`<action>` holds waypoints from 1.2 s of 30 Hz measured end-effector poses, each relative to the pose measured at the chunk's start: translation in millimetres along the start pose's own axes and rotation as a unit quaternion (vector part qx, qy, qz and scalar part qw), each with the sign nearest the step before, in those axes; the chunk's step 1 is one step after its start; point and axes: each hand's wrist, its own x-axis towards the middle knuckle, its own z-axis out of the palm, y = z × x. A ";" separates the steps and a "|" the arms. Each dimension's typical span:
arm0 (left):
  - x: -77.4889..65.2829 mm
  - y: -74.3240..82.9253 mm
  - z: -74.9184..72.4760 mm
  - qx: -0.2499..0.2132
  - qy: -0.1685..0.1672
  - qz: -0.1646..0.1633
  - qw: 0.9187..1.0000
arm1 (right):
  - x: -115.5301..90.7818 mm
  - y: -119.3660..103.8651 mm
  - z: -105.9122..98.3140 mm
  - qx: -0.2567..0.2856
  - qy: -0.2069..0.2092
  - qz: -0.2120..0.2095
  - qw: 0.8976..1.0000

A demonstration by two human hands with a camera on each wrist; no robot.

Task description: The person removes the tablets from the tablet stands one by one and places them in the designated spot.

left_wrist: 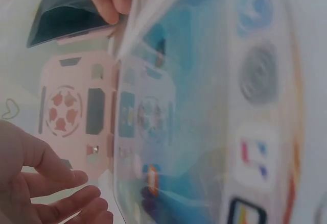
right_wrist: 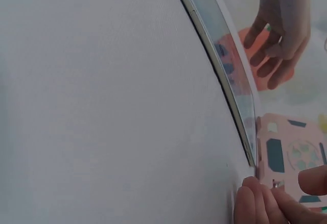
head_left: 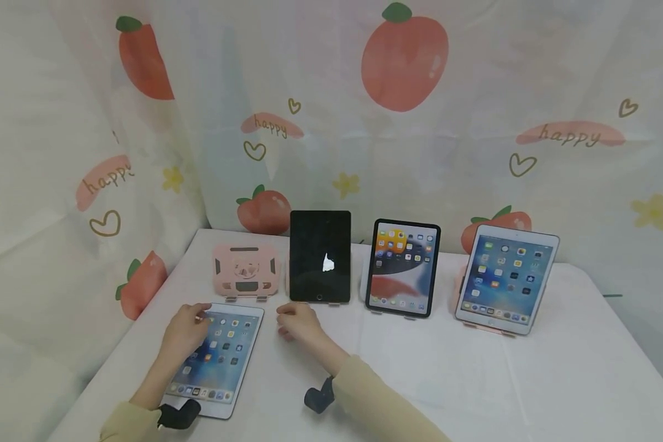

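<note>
Pink empty stand is the landmark: just in front of it a lit tablet lies flat on the white table; left hand rests loose-fingered over its top-left corner; right hand, fingers loosely curled, holding nothing, sits just right of the tablet

Both arms wear loose, pale yellow-green sleeves that run in from the bottom edge of the head view and end at the wrists, leaving the left hand and the right hand bare. A dark strap sits on each wrist, probably the camera mounts, though they are too small to tell.
</note>
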 end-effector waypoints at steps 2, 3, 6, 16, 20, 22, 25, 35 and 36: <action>-0.4 3.3 1.1 -0.010 0.005 -0.004 1.000 | -0.3 2.1 -5.0 0.001 0.010 -0.011 1.000; -0.6 5.1 1.7 -0.017 0.010 -0.005 1.000 | -0.4 3.1 -7.7 0.003 0.016 -0.015 1.000; -1.7 10.5 4.3 -0.040 0.018 -0.010 0.999 | -1.7 6.4 -15.4 0.014 0.027 -0.028 0.999; 1.3 30.6 20.0 -0.097 0.021 -0.010 0.995 | -1.5 12.1 -35.6 0.049 0.061 -0.052 0.996; 5.4 40.2 24.4 -0.116 0.030 0.007 0.993 | -1.3 14.1 -44.5 0.045 0.084 -0.069 0.993; 6.7 45.5 25.8 -0.120 0.033 0.013 0.992 | -0.7 15.5 -47.9 0.040 0.099 -0.075 0.991; 8.5 53.5 28.1 -0.128 0.036 0.020 0.991 | -0.7 16.3 -52.6 0.033 0.117 -0.081 0.989; 20.1 72.9 39.4 -0.186 0.036 0.060 0.980 | 2.2 20.0 -77.1 0.010 0.171 -0.085 0.982; 21.7 74.8 40.7 -0.192 0.035 0.063 0.979 | 2.3 19.2 -80.7 0.009 0.176 -0.083 0.981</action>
